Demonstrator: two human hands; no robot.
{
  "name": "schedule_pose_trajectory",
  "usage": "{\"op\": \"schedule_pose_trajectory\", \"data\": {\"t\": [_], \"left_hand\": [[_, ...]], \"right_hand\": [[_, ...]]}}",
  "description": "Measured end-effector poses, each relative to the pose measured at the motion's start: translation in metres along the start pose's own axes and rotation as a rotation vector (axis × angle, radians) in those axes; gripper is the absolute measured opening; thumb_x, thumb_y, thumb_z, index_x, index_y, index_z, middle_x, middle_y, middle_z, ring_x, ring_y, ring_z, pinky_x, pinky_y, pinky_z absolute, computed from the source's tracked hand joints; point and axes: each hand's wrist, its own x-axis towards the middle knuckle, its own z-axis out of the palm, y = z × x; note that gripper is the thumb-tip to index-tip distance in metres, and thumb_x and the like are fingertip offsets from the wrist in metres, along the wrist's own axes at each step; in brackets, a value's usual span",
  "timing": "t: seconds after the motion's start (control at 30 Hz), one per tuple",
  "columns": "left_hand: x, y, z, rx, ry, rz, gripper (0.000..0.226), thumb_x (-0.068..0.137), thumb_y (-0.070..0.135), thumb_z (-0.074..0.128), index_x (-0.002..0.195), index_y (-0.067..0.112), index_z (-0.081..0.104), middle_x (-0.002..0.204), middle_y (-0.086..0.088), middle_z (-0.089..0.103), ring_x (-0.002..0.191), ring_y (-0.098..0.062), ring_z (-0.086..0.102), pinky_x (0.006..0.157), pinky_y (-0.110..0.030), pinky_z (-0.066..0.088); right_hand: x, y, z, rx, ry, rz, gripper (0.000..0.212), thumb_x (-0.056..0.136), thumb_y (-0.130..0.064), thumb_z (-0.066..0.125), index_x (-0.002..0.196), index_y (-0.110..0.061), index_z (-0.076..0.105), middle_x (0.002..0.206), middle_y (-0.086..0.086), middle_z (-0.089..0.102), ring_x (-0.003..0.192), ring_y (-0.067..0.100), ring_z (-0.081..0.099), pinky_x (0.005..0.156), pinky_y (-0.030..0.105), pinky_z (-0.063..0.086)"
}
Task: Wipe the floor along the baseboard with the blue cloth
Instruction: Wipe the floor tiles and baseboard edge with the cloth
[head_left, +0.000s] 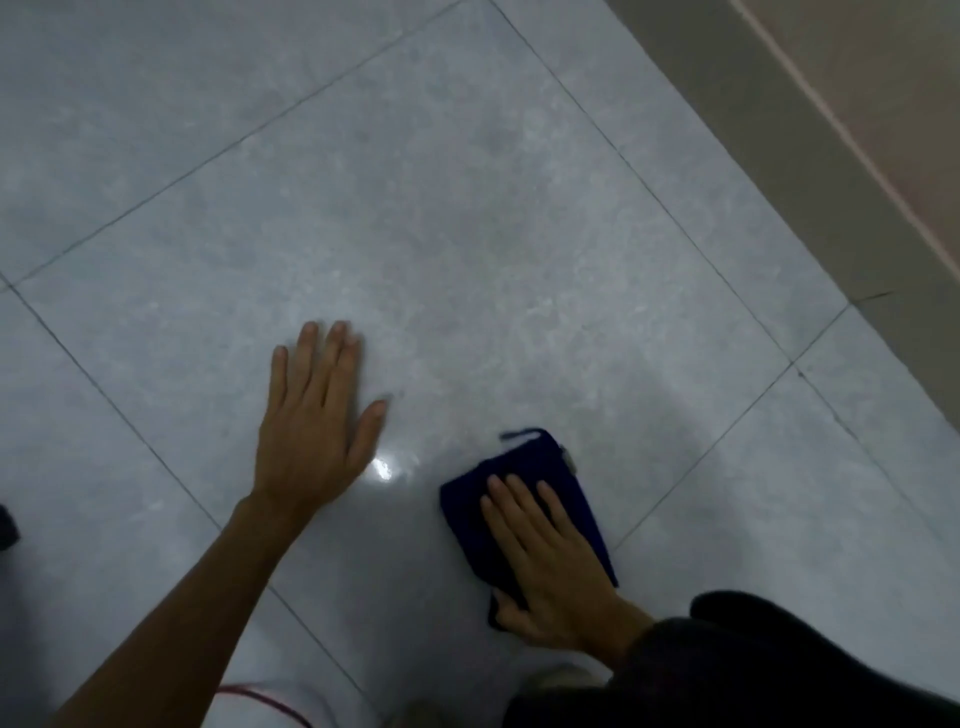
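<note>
**Dark sleeve (779, 670) nearest, right grip (550, 561) flat on blue cloth (530, 467)**

From the sleeve in the lower right corner, the right grip lies on the folded cloth. Its fingers are straight and press the cloth to the grey tiled floor (467, 208), just left of a grout line. Farther left, the left grip (317, 436) rests wide and flat on bare tile, holding nothing. Beyond, at upper right, the baseboard (779, 156) runs well apart from the cloth.

Your blue cloth (524, 465), dark navy, folded flat, lying on the grey tiled floor (467, 234), well apart from the beige baseboard (779, 156)
</note>
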Motion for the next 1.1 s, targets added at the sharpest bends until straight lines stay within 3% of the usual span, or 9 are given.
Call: {"op": "schedule_pose_trajectory", "data": {"t": [0.1,0.3,0.47,0.6,0.67,0.73,0.87,0.97,1.1], "left_hand": [[-0.012,0.018,0.002,0.001,-0.053,0.061,0.074,0.103,0.051,0.035,0.158,0.002,0.027,0.168,-0.016,0.021,0.158,-0.033,0.011,0.127,-0.056,0.014],[-0.015,0.026,0.017,-0.032,-0.036,0.044,0.071,0.103,0.045,0.04,0.156,-0.001,0.03,0.166,-0.018,0.024,0.157,-0.034,0.014,0.127,-0.056,0.016],[-0.001,0.037,0.025,-0.03,0.008,0.071,0.066,0.106,0.044,0.038,0.153,-0.003,0.037,0.162,-0.022,0.031,0.154,-0.036,0.023,0.126,-0.056,0.02],[0.018,0.063,0.025,-0.116,0.052,0.121,0.056,0.106,0.035,0.042,0.146,-0.005,0.047,0.152,-0.024,0.046,0.144,-0.038,0.042,0.12,-0.054,0.033],[0.023,0.074,0.023,-0.162,0.101,0.132,0.048,0.103,0.031,0.05,0.137,-0.004,0.055,0.14,-0.022,0.057,0.13,-0.036,0.054,0.11,-0.049,0.043],[0.019,0.087,0.022,-0.158,0.149,0.147,0.038,0.098,0.029,0.058,0.123,0.001,0.062,0.124,-0.018,0.063,0.112,-0.032,0.06,0.094,-0.04,0.047],[0.02,0.108,0.029,-0.08,0.108,0.108,0.044,0.09,0.05,0.065,0.107,0.01,0.066,0.104,-0.009,0.064,0.091,-0.026,0.059,0.074,-0.033,0.041],[0.031,0.12,0.03,0.039,0.037,-0.088,0.067,0.073,0.077,0.065,0.1,0.015,0.062,0.097,-0.005,0.061,0.085,-0.024,0.056,0.069,-0.036,0.042],[0.034,0.129,0.026,0.055,-0.005,-0.258,0.073,0.068,0.085,0.062,0.096,0.018,0.058,0.095,-0.002,0.059,0.084,-0.022,0.054,0.071,-0.036,0.04]], "right_hand": [[0.007,0.051,-0.006,0.035,0.029,0.091,0.094,0.085,-0.048,0.053,0.159,-0.003,0.02,0.17,0.014,0.006,0.157,0.031,0.009,0.123,0.059,0.014],[0.182,0.111,-0.055,0.034,0.172,0.457,0.089,0.092,-0.053,0.035,0.159,0.001,0.014,0.168,0.023,0.011,0.156,0.039,0.009,0.126,0.056,0.004],[0.167,0.055,-0.039,0.107,0.193,0.234,0.089,0.094,-0.054,0.042,0.159,0.002,0.017,0.168,0.022,0.008,0.157,0.036,0.007,0.126,0.055,0.004],[0.159,0.065,-0.045,0.338,0.23,0.177,0.078,0.099,-0.053,0.044,0.157,-0.003,0.029,0.168,0.016,0.017,0.156,0.03,0.014,0.128,0.046,0.001],[0.155,0.079,-0.057,0.513,0.264,0.177,0.067,0.102,-0.043,0.047,0.153,-0.001,0.038,0.164,0.015,0.029,0.152,0.024,0.025,0.127,0.031,0.001],[0.153,0.093,-0.068,0.587,0.298,0.187,0.054,0.103,-0.025,0.051,0.149,0.002,0.043,0.156,0.016,0.044,0.143,0.023,0.04,0.126,0.026,0.016],[0.174,0.118,-0.08,0.471,0.322,0.12,0.044,0.095,0.003,0.055,0.139,0.0,0.057,0.135,0.02,0.062,0.117,0.032,0.063,0.101,0.044,0.053],[0.194,0.136,-0.08,0.332,0.201,-0.083,0.053,0.089,0.01,0.064,0.138,-0.01,0.06,0.137,0.023,0.054,0.106,0.033,0.062,0.083,0.036,0.057],[0.211,0.147,-0.094,0.289,0.101,-0.147,0.042,0.09,0.004,0.07,0.129,-0.012,0.068,0.131,0.02,0.053,0.09,0.027,0.063,0.073,0.03,0.055]]}}
